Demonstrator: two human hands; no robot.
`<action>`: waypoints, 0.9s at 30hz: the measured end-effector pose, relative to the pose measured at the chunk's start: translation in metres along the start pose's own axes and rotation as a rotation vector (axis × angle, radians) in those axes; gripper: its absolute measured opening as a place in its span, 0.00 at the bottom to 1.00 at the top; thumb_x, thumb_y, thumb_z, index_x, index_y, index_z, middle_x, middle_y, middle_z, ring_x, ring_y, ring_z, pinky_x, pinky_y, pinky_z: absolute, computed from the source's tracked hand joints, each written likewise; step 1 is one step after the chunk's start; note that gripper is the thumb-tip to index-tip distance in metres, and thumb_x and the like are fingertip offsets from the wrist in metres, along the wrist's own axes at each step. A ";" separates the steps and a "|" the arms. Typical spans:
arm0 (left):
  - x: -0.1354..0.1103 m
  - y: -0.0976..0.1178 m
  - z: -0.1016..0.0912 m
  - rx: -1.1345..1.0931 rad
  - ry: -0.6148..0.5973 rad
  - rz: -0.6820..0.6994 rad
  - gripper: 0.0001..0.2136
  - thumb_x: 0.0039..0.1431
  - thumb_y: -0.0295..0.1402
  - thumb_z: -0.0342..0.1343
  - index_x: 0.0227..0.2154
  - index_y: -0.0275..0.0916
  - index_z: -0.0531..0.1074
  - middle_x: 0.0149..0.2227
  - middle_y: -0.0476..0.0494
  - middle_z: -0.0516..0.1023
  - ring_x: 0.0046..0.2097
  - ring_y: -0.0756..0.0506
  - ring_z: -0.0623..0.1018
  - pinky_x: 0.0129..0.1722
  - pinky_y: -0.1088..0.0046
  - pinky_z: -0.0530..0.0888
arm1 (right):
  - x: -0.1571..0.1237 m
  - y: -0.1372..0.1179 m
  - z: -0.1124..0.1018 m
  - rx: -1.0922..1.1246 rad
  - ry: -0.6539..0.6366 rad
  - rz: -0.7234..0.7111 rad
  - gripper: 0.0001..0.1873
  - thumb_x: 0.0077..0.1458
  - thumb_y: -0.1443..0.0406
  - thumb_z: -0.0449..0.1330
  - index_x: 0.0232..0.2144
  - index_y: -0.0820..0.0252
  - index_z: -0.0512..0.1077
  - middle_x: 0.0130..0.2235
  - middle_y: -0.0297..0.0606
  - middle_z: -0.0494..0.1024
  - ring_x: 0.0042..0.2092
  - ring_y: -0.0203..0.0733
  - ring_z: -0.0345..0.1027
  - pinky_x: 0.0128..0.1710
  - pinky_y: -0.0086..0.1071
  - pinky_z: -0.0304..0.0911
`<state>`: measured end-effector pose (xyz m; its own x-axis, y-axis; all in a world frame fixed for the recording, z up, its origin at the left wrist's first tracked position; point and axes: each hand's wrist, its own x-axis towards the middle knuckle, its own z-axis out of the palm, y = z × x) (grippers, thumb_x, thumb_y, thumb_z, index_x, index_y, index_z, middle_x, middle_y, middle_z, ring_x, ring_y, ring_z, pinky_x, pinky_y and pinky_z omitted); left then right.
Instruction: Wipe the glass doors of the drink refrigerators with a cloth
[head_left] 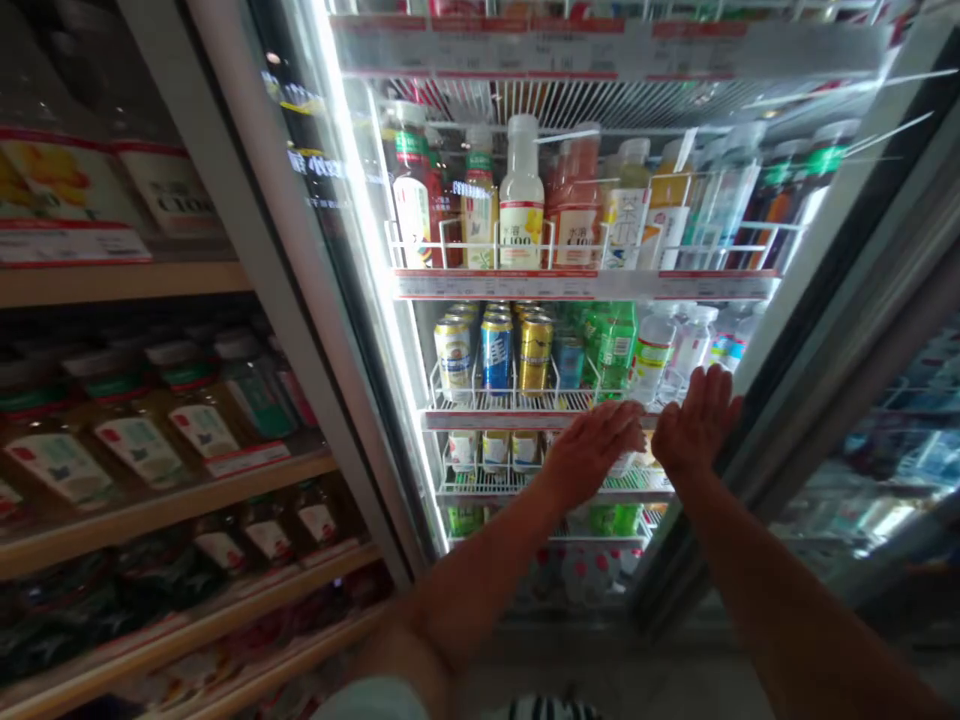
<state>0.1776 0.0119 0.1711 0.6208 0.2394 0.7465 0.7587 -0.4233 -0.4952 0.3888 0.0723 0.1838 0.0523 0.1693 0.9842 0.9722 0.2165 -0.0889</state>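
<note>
My left hand (598,442) reaches forward with its fingers stretched out to the right, and nothing shows in it. Close beside it, my right hand (696,425) is raised with fingers extended, also holding nothing visible. Both are in front of a lit drinks cooler, near the shelf edge (495,421) below the cans. I cannot tell whether either palm touches glass. Behind them stand a blue can (496,352), a gold can (535,355), green bottle packs (616,345) and clear bottles (654,350). My hands partly cover the lower shelves.
Above, a wire shelf holds juice bottles (521,195) behind a red-edged price strip (585,286). To the left, wooden shelves (180,485) carry bottled drinks (199,415). A dark upright frame (810,330) borders the cooler on the right.
</note>
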 end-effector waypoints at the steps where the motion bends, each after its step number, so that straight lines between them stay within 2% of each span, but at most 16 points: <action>1: 0.002 0.000 0.000 0.001 -0.001 -0.008 0.25 0.74 0.31 0.51 0.71 0.40 0.61 0.75 0.48 0.49 0.75 0.41 0.52 0.75 0.61 0.55 | 0.000 0.001 0.000 0.005 -0.007 0.007 0.36 0.68 0.59 0.43 0.74 0.66 0.47 0.72 0.56 0.53 0.75 0.57 0.42 0.72 0.63 0.40; 3: 0.001 0.002 -0.001 0.000 -0.003 0.009 0.24 0.74 0.33 0.51 0.70 0.41 0.62 0.75 0.49 0.51 0.75 0.42 0.54 0.74 0.62 0.57 | -0.001 0.002 0.001 0.015 -0.003 0.009 0.36 0.68 0.59 0.44 0.74 0.66 0.48 0.72 0.57 0.54 0.75 0.58 0.43 0.71 0.64 0.41; 7: -0.008 0.010 -0.001 -0.003 -0.010 0.099 0.20 0.76 0.36 0.49 0.67 0.48 0.66 0.74 0.56 0.54 0.74 0.49 0.56 0.73 0.69 0.60 | -0.003 0.004 0.002 0.027 0.009 0.008 0.37 0.66 0.58 0.46 0.73 0.68 0.51 0.71 0.59 0.55 0.74 0.62 0.44 0.70 0.67 0.43; 13: 0.001 0.004 -0.002 0.011 -0.005 -0.012 0.24 0.75 0.32 0.49 0.71 0.41 0.60 0.75 0.50 0.49 0.75 0.42 0.52 0.73 0.62 0.60 | -0.002 0.002 0.000 0.035 -0.012 0.010 0.36 0.67 0.58 0.43 0.73 0.68 0.50 0.71 0.58 0.55 0.75 0.60 0.43 0.70 0.67 0.42; 17: -0.010 0.002 -0.001 0.009 0.024 0.030 0.24 0.74 0.32 0.51 0.70 0.45 0.63 0.74 0.54 0.53 0.75 0.46 0.53 0.74 0.65 0.57 | -0.001 0.000 0.000 0.011 -0.009 0.018 0.36 0.68 0.58 0.43 0.73 0.67 0.49 0.72 0.56 0.55 0.75 0.58 0.43 0.71 0.64 0.42; 20: -0.016 -0.005 -0.005 0.010 0.047 0.044 0.24 0.73 0.31 0.52 0.69 0.47 0.64 0.74 0.56 0.53 0.76 0.47 0.49 0.76 0.64 0.53 | 0.000 -0.001 0.001 -0.001 0.003 0.006 0.36 0.68 0.58 0.43 0.74 0.66 0.48 0.72 0.55 0.54 0.75 0.55 0.42 0.72 0.61 0.41; 24: -0.005 -0.022 -0.015 0.010 0.057 -0.026 0.26 0.72 0.27 0.51 0.70 0.42 0.62 0.75 0.51 0.50 0.77 0.43 0.44 0.77 0.57 0.49 | 0.001 -0.003 0.001 0.052 -0.015 0.036 0.35 0.68 0.58 0.43 0.73 0.67 0.51 0.72 0.55 0.54 0.76 0.55 0.40 0.73 0.60 0.37; 27: 0.001 -0.026 -0.017 -0.007 0.085 -0.065 0.26 0.71 0.25 0.50 0.70 0.41 0.62 0.75 0.50 0.51 0.77 0.43 0.43 0.77 0.58 0.47 | 0.003 -0.004 0.002 0.092 -0.026 0.042 0.35 0.69 0.58 0.44 0.73 0.67 0.52 0.72 0.55 0.55 0.76 0.55 0.41 0.73 0.61 0.36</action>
<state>0.1553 0.0080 0.1927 0.5511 0.1919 0.8121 0.7952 -0.4156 -0.4414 0.3848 0.0741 0.1862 0.0859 0.2044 0.9751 0.9443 0.2955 -0.1451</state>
